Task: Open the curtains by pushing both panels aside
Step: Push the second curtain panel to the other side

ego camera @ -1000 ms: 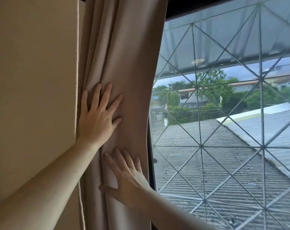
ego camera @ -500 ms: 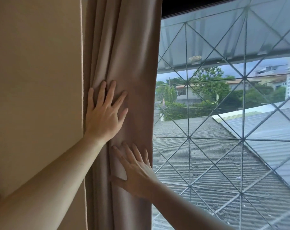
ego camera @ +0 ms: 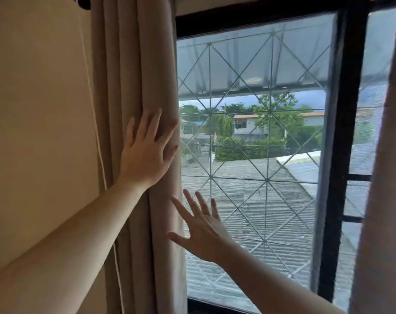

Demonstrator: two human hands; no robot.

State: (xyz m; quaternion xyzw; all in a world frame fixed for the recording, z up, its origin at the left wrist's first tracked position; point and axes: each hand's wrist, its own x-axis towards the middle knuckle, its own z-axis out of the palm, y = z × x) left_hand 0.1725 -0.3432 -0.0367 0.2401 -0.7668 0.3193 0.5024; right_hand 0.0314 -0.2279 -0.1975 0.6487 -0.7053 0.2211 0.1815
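The left curtain panel (ego camera: 133,64) is beige and bunched in folds against the wall at the left of the window. My left hand (ego camera: 147,150) lies flat on its right edge, fingers spread, pressing the cloth. My right hand (ego camera: 201,230) is lower, off the curtain, fingers apart in front of the glass and holding nothing. The right curtain panel (ego camera: 382,200) hangs blurred along the right edge of the view, covering part of the window.
A cream wall (ego camera: 38,109) fills the left, with a thin cord (ego camera: 95,123) running down beside the curtain. The window has a black frame (ego camera: 348,109) and a metal diamond grille (ego camera: 267,177) outside, over corrugated roofs and trees.
My view has swung right, bringing in the window frame and right panel. My right hand has come off the left panel and now hovers before the glass. My left hand slid to the panel's edge.
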